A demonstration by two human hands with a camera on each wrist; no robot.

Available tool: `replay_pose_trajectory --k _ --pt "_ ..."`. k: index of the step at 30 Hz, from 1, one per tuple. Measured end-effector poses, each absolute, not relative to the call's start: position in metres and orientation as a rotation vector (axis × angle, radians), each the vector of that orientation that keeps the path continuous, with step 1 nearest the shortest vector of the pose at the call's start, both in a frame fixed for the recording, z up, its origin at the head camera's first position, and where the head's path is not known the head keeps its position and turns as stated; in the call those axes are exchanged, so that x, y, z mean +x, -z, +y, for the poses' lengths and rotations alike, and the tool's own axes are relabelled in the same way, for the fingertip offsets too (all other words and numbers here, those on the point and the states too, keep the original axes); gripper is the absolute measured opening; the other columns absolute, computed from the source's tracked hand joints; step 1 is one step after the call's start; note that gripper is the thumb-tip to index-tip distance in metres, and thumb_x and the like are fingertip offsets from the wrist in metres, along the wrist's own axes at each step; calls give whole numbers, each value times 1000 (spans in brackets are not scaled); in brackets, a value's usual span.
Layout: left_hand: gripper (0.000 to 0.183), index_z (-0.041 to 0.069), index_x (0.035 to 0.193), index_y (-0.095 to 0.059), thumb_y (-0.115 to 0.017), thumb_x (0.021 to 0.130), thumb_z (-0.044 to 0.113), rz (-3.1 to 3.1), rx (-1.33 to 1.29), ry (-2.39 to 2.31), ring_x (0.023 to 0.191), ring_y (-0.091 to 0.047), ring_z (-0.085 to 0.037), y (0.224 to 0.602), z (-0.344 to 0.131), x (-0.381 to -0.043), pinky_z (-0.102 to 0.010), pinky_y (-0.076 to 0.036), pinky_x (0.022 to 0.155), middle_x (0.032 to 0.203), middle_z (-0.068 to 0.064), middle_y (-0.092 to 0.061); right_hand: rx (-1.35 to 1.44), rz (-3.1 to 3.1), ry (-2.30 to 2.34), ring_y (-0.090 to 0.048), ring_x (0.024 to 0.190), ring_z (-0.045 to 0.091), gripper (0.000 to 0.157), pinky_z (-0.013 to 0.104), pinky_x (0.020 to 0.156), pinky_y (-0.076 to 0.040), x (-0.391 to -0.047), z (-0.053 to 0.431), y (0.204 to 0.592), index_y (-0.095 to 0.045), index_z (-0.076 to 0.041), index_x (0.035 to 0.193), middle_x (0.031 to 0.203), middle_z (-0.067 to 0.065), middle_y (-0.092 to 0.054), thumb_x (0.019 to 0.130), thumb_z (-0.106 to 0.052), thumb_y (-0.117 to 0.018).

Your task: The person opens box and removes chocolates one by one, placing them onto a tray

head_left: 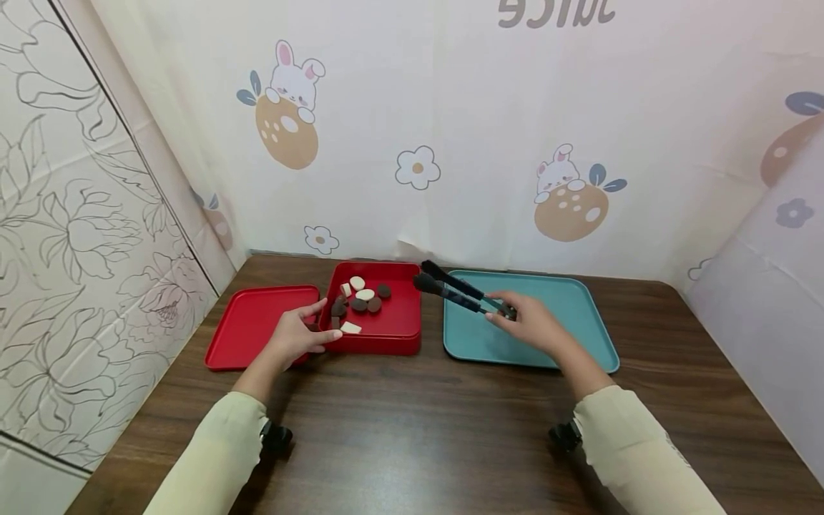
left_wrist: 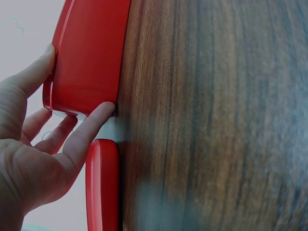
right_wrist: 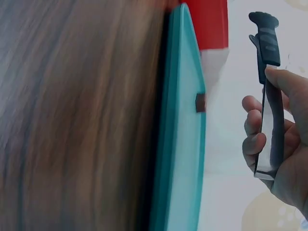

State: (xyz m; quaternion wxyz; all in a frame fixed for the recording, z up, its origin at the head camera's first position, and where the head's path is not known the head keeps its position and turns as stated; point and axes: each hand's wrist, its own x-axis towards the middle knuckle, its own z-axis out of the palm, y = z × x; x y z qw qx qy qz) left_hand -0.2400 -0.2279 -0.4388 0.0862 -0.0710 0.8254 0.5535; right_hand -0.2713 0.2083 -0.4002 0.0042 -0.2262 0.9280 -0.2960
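A red rectangular box holds several dark brown and white pieces that look like chocolates, mostly in its left half. My left hand grips the box's front left corner, thumb at the rim and fingers along the side, as the left wrist view also shows. In my right hand is a pair of tongs with black ends and metal arms. The tongs are raised above the left part of the teal tray, their black tips pointing toward the box and slightly apart. Nothing is visible between the tips.
Left of the box lies a flat red tray, partly behind my left hand. In the right wrist view, a small brown piece shows at the teal tray's edge. Behind the brown wooden table hangs a printed curtain.
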Motion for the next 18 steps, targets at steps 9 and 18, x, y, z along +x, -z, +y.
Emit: replay_pose_trajectory --k 9,18 --pt "87 20 152 -38 -84 78 25 2447 -177 -1678 117 -55 -37 440 -229 -239 -37 -60 72 151 -19 -32 -871 2813 1006 -47 58 15 44 31 50 -41 -271 177 392 -60 -13 134 85 -1 -62 93 -29 -68" --pt "86 20 151 -39 -84 78 25 2448 -170 -1687 115 -55 -36 441 -229 -239 -37 -60 72 151 -17 -33 -961 2736 1026 -52 63 16 42 30 53 -45 -275 153 388 -63 -13 131 77 -5 -62 91 -22 -72"
